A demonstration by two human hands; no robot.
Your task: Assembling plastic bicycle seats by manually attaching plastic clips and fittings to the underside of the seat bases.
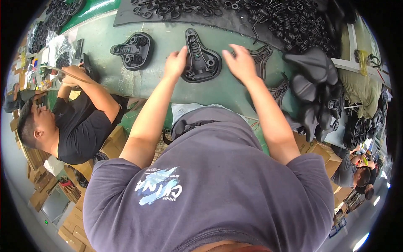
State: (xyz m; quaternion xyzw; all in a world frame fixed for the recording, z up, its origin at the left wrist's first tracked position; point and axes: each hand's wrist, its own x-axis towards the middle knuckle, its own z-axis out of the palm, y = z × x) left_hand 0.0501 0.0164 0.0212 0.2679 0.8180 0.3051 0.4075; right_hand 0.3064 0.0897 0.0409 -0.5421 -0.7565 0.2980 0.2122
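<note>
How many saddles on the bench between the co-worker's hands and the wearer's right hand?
2. One saddle lies nearer the co-worker; the other saddle lies between the wearer's left hand and right hand. None look hidden there.

Bright, fairly even light leaves a pale sheen on the smooth green bench [166,33]. A white elongated lamp [361,242] burns out at lower right. Heaped small black rings [289,21] blur into one another; fisheye curvature bends straight edges toward a black rim.
</note>
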